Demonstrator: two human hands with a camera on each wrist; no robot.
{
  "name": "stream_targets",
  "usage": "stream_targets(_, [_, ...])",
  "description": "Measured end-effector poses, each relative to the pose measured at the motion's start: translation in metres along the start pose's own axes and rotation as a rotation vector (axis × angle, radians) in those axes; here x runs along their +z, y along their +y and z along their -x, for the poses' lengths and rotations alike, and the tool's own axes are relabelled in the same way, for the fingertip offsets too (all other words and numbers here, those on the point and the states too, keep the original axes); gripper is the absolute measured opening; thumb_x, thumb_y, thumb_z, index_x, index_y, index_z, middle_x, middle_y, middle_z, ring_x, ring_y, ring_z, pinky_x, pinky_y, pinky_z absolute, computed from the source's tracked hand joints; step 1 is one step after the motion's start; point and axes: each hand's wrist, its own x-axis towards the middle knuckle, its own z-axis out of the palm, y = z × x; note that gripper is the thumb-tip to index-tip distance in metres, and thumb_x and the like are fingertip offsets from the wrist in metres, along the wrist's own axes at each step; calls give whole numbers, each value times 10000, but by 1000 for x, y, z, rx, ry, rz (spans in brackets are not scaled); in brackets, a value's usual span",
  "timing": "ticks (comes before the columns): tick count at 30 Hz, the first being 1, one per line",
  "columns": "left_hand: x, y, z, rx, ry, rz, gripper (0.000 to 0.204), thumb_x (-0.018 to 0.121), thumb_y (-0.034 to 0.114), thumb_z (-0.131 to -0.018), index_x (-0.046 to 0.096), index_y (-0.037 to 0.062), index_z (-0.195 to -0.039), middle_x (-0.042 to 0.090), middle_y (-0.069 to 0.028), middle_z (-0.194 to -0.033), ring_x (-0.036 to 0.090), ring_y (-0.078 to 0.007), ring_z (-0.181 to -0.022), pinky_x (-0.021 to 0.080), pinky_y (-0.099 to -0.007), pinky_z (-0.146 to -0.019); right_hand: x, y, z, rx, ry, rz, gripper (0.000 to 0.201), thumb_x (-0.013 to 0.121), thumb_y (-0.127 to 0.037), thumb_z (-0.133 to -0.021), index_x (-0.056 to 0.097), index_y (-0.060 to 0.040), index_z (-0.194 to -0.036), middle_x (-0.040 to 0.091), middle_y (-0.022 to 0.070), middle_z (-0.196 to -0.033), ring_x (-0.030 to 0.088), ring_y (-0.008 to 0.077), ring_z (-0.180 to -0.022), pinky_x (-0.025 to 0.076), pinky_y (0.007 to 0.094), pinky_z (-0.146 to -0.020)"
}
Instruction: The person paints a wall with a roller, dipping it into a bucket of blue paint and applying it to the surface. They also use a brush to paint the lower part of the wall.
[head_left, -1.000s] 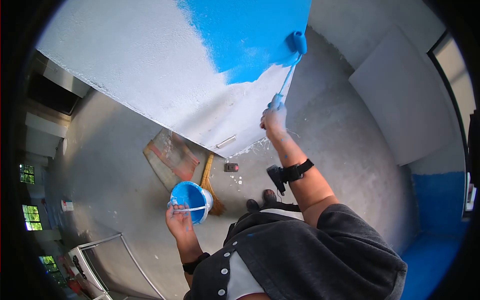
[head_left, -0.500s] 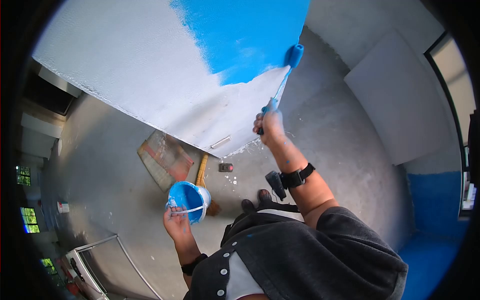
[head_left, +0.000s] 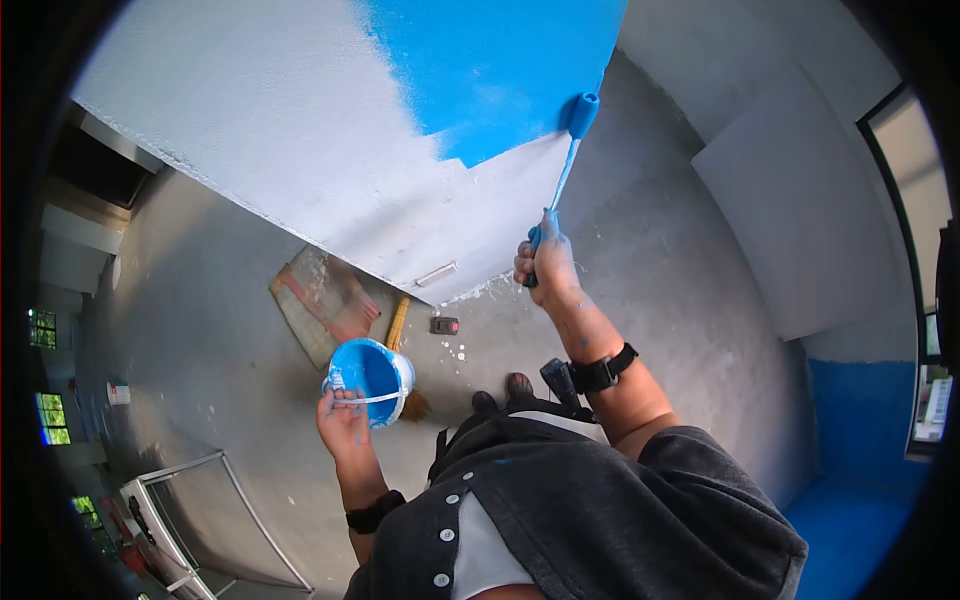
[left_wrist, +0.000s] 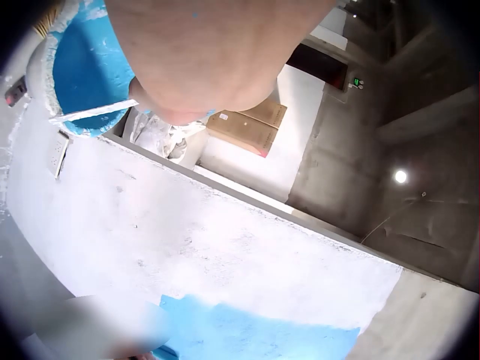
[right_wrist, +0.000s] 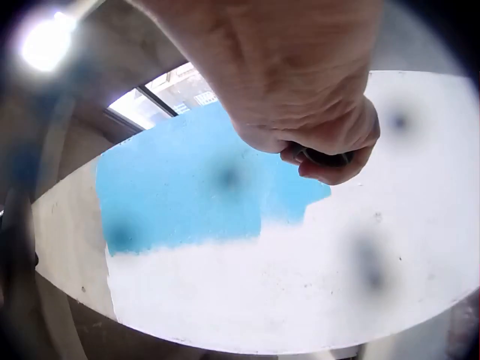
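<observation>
Concrete floor point(head_left: 230, 330) with broom point(head_left: 398, 330); hands gripping roller point(head_left: 580, 112) and paint bucket point(head_left: 370, 378).

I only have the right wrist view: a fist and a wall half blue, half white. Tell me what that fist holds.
Observer: The right hand grips a paint roller by its blue handle; the roller head sits at the lower edge of the blue patch.
Operator: Report the other hand.
Observer: The left hand holds a bucket of blue paint by its thin handle.
Operator: Name what lies below.
Observer: A broom lies on the concrete floor at the wall's foot.
</observation>
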Motion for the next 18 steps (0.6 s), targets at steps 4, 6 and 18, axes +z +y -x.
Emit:
stream_targets(4, [8,5,7,22,-76,-59,148,508,149,-799,499,56,-914,507,-15,-786,482,-159,-749,383,-382,-859,-20,18,10,54,-114,-134,387,354,-476,-882,337,-127,-715,324,-9,-527,292,90,-366,246,262,-340])
stream_targets(6, [21,7,16,25,-98,-80,253,539,149,-786,489,45,-1011,485,-33,-868,471,-185,-832,365,-389,-898,-31,18,6,2,-97,-142,339,436,-402,-873,348,-117,-710,329,-14,-520,294,87,-360,256,254,-328])
stream_targets(18, [51,2,41,40,-332,-129,213,502,107,-825,469,46,-1027,507,-55,-778,509,-171,-758,401,-388,-837,-62,97,39,-114,-416,495,174,580,-113,-806,415,-60,-812,423,17,-514,403,93,-343,354,229,-325])
